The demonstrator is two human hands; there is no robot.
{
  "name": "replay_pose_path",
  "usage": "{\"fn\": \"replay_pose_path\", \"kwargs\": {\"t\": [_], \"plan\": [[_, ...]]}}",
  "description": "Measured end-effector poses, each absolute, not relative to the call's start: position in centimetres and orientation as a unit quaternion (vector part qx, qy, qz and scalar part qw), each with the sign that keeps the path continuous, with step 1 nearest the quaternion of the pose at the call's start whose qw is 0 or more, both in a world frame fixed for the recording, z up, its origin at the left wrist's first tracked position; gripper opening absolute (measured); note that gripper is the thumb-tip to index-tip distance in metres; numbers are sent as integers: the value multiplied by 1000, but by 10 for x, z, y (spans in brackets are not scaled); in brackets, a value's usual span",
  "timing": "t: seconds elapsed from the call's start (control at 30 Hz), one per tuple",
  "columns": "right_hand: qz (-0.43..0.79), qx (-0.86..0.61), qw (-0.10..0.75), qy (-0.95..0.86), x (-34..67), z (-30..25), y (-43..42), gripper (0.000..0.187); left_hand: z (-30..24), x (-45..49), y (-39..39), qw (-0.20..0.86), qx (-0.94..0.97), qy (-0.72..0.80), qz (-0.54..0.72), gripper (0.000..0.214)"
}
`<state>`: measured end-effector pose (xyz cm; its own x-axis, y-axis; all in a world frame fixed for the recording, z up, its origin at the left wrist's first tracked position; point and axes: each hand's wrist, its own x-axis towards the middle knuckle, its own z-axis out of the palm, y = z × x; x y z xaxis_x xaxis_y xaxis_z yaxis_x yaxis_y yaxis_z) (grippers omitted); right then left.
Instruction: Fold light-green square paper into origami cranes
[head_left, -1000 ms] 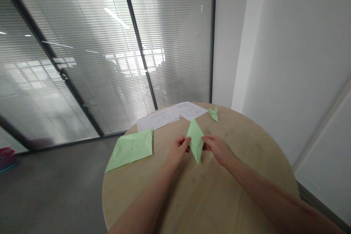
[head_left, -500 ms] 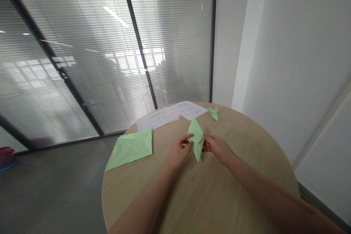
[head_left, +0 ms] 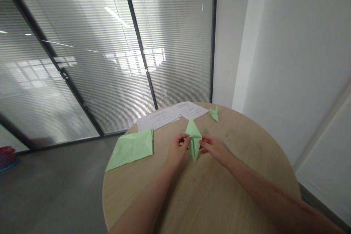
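Note:
A light green folded paper (head_left: pixel 193 135), shaped like a long diamond with a crease down its lower half, is held over the round wooden table (head_left: pixel 219 197). My left hand (head_left: pixel 178 148) pinches its left corner between thumb and fingers. On the opposite side my right hand (head_left: pixel 214 148) grips the right corner, its fingertips partly behind the paper. One point of the diamond faces away from me and the other towards me. Farther back on the right lies a small green origami figure (head_left: pixel 214 113) with pointed ends.
At the table's left edge lies a larger green paper (head_left: pixel 133 148), flat and creased. Printed white sheets (head_left: pixel 161 117) overlap along the far edge. A glass partition with blinds (head_left: pixel 181 62) stands behind, a white wall (head_left: pixel 296 62) to the right.
The folded paper has shifted slightly left and turned a little, and the fold on its lower half shows as a narrower central ridge. Both hands still pinch its side corners.

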<state>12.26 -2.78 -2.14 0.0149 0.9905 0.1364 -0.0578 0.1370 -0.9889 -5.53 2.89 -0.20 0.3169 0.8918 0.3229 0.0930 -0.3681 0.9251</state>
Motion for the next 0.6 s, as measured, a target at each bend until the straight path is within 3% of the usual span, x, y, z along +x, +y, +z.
{"fn": "replay_pose_path", "kwargs": {"t": [0.33,0.53,0.6], "plan": [[444,-467,548,-534,122,-24,-26,25,1,-52,27,475,625,348,513,26],[437,-465,566,-522,122,-28,-23,20,0,-53,28,490,647,330,482,5],[430,-467,576,-515,124,-30,-21,24,-1,-53,28,498,652,336,463,15]]}}
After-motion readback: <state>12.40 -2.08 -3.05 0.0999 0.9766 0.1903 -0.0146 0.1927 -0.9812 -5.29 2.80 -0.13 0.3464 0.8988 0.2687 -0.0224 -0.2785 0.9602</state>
